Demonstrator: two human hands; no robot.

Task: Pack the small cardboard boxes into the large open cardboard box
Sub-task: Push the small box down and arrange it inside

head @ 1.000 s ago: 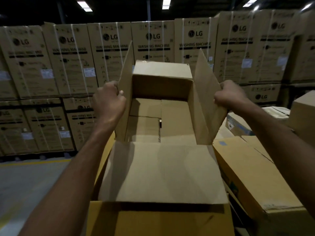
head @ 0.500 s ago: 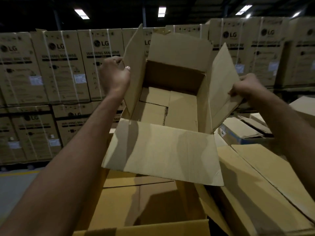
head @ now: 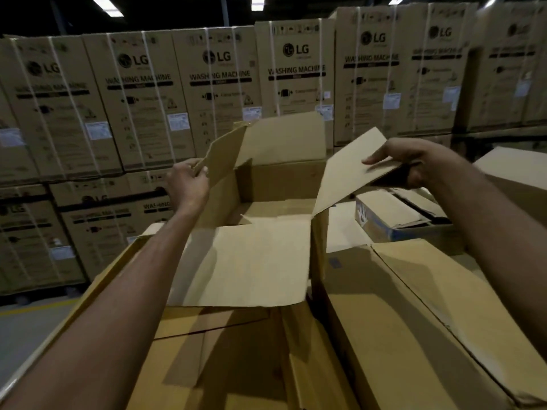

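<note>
- Hovering above the large open cardboard box (head: 118, 267), the small cardboard box (head: 251, 261) sits flaps-open, probably for lowering in, I reckon.
- Left hand (head: 188, 182) pinches its left flap and right hand (head: 414, 167) grips the right one, for level carrying.
- Beyond: stacked washing-machine cartons (head: 296, 69).

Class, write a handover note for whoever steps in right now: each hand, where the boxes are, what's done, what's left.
Left hand: grip pinches the open box's left flap.
Right hand: grip holds its right flap.
The open box, nothing visible inside, hangs over the larger box beneath; a blue-printed box lies at right.
Done: cannot tell how many are packed.
Left: probably set this box down, then go on packing.
</note>
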